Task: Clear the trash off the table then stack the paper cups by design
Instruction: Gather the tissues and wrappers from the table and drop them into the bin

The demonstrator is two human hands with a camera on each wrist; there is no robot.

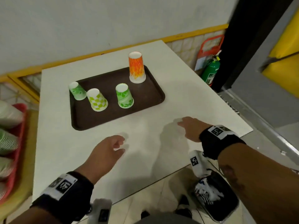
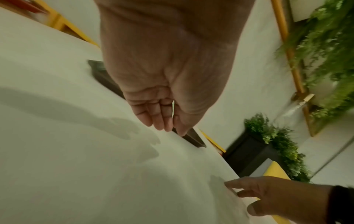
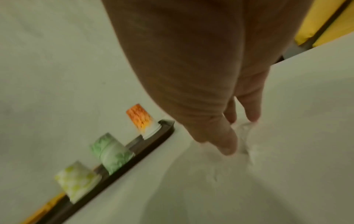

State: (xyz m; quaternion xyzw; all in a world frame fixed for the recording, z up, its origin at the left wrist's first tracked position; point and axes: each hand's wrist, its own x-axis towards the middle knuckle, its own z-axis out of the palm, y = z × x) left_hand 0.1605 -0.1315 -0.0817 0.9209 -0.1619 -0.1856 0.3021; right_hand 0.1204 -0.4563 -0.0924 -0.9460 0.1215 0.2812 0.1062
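Observation:
A brown tray [image 1: 145, 94] on the white table [image 1: 186, 94] carries upside-down paper cups: a tall orange flame cup [image 1: 137, 67], a green leaf cup [image 1: 124, 96] with a seam round its middle, a yellow-green checked cup [image 1: 97, 100] and a tilted green leaf cup [image 1: 77, 91]. My left hand [image 1: 121, 144] hovers over the table in front of the tray, fingers loosely bent, holding nothing. My right hand [image 1: 181, 123] reaches down to the table right of the tray, fingers extended. A faint translucent patch [image 3: 246, 136] lies under its fingertips, too blurred to identify.
A black bin [image 1: 215, 194] with crumpled white trash stands on the floor by the table's near right corner. A green fire extinguisher [image 1: 211, 71] sits beyond the right edge. A red crate [image 1: 19, 143] with stacked cups is at the left.

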